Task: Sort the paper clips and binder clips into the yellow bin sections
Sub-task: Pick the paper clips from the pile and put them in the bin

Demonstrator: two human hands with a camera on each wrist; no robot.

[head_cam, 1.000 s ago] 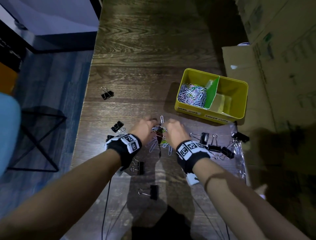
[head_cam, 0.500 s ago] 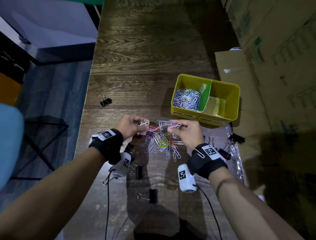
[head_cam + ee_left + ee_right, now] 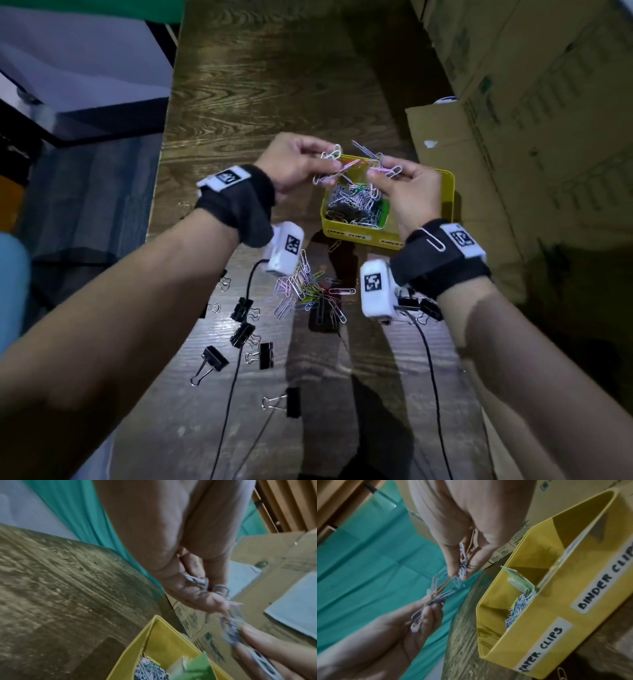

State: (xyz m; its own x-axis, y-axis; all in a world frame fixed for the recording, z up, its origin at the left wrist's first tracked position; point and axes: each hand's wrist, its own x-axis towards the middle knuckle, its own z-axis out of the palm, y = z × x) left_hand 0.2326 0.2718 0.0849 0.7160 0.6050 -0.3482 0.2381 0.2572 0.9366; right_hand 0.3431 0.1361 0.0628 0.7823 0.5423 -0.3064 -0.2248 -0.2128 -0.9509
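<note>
Both hands are raised over the yellow bin. My left hand and right hand each pinch one end of a tangled bunch of paper clips above the bin's left section. In the right wrist view the bunch stretches between the two hands beside the bin, labelled PAPER CLIPS and BINDER CLIPS. The left section holds a heap of coloured paper clips; a green divider separates it from the binder section. More paper clips lie piled on the table.
Several black binder clips lie scattered on the wooden table near my forearms, with more at the right. One paper clip clings to my right wristband. Cardboard boxes stand along the right. The table's left edge drops to the floor.
Both hands have lifted a bunch of paper clips from the pile and carried it forward, from just above the table to over the bin's left section.
</note>
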